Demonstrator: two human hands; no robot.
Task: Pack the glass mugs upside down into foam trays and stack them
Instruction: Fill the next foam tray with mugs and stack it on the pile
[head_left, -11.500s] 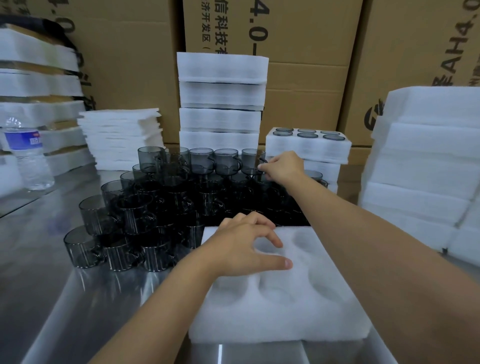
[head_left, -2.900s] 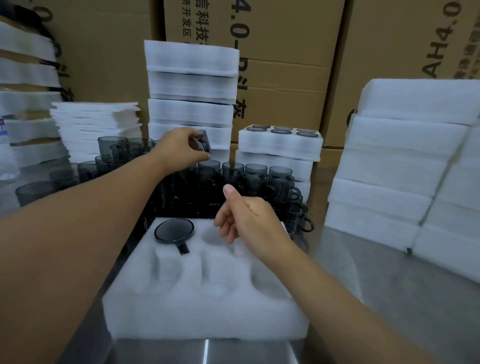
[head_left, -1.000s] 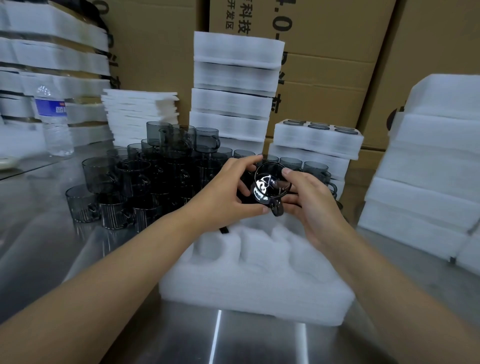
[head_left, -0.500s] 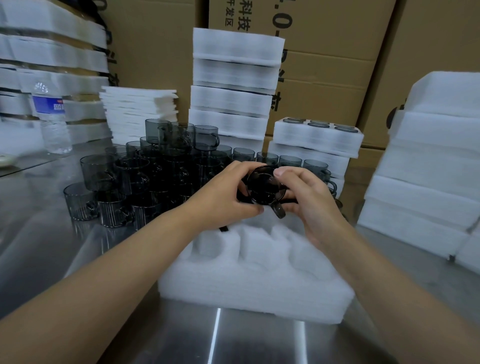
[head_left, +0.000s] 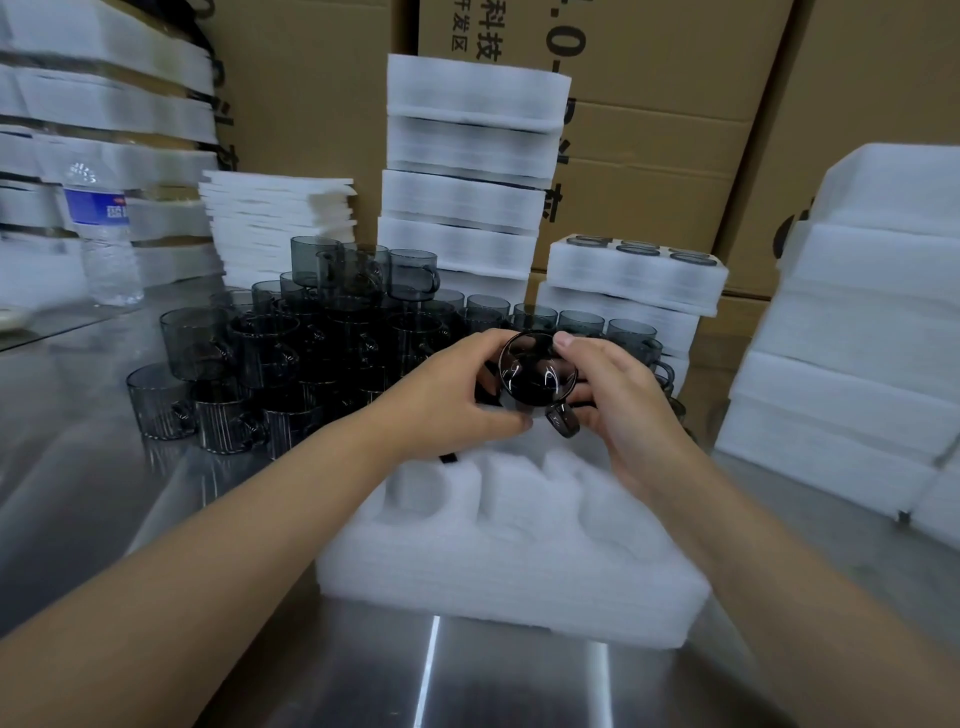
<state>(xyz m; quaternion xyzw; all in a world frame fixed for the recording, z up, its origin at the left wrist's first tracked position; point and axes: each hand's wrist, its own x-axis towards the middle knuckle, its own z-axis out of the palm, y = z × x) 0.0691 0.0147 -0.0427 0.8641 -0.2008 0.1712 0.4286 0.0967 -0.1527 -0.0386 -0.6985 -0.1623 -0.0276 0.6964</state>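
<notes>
Glass mug (head_left: 535, 376), dark and smoky, is held in the air between both hands, above the far row of pockets in the foam tray (head_left: 519, 561) that lies under the wrists. One round end is turned toward the camera and the handle (head_left: 563, 421) hangs low on the right-hand side. Neither hand is free. The left hand (head_left: 447, 395) pinches the mug's left wall with thumb below and fingers curled over. The right hand (head_left: 618, 400) grips the other side, thumb on the upper rim and fingers tucked beneath, near the handle. The likely trouble is fit: if the mug goes down with the handle out of line with the pocket's side notch, it may sit crooked or tear the soft foam. The glass looks slick, so easing one pinch too early could drop it onto the heap of mugs (head_left: 311, 353) crowded just beyond the left hand. Both forearms reach in low over the desk (head_left: 156, 519) and meet at the mug, wrists bent inward. Filled trays (head_left: 634, 280) are stacked beyond the right hand.
</notes>
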